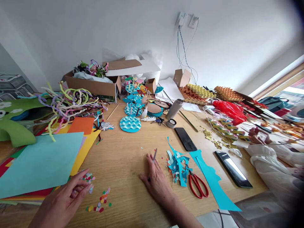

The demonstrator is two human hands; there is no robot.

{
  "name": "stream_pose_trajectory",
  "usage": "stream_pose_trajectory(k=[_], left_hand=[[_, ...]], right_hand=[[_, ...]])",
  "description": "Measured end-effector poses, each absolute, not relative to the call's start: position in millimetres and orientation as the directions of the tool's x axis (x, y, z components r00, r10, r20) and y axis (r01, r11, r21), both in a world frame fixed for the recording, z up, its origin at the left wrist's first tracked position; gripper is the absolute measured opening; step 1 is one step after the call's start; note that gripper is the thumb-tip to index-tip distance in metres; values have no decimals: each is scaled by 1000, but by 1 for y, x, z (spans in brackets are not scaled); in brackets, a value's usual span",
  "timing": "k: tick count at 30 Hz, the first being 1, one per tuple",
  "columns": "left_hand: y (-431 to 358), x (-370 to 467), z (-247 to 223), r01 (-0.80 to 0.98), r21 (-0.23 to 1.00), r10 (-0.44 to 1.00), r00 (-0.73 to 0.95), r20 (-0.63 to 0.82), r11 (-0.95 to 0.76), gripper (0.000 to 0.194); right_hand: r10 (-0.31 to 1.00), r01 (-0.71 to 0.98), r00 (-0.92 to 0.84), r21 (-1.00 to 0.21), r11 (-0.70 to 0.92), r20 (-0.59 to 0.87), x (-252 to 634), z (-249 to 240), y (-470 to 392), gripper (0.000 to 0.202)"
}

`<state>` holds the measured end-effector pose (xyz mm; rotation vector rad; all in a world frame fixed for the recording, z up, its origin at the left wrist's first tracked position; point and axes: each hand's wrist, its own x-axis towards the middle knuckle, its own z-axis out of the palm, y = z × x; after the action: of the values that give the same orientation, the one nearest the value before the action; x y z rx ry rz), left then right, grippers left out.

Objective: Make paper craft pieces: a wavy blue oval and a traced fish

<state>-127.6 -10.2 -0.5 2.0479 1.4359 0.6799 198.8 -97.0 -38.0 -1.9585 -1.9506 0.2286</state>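
Small coloured paper dots [88, 177] lie under and beside the fingers of my left hand [67, 196], which is bent with a pale dot at its fingertips. More dots [102, 201] are scattered on the table [118, 164] to its right. My right hand [156, 179] rests palm down on the wood, fingers partly spread, with a thin grey stick [155, 154] under or between its fingers. Beside it lies a heap of blue paper scraps [178, 164]. Red-handled scissors [198, 186] are partly in the scraps.
Stacked coloured paper [47, 158] lies left. Behind are a wavy blue disc [130, 124], glue bottle [148, 119], tape roll [171, 123], metal flask [175, 109] and pipe cleaners [68, 101]. Two phones [185, 139] lie right. Another person's sleeves [268, 158] are at the right edge.
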Motion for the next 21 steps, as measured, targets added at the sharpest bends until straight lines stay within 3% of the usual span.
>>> stream_pose_trajectory(k=[4,9,13,21], left_hand=[[-7,-126,-1,653,692,937,336,98,-307,47],[-11,-119,7,652,692,937,332,108,-310,47],[-16,-122,15,660,681,942,302,144,-316,47],[-16,-126,20,656,702,955,271,124,-277,45]], right_hand=[[963,954,172,-279,-111,207,211,-39,-109,69],[983,929,-29,-358,92,179,169,-26,-56,80],[988,920,-77,-374,121,131,150,-24,-22,83],[958,981,147,-161,-110,244,228,-46,-85,73]])
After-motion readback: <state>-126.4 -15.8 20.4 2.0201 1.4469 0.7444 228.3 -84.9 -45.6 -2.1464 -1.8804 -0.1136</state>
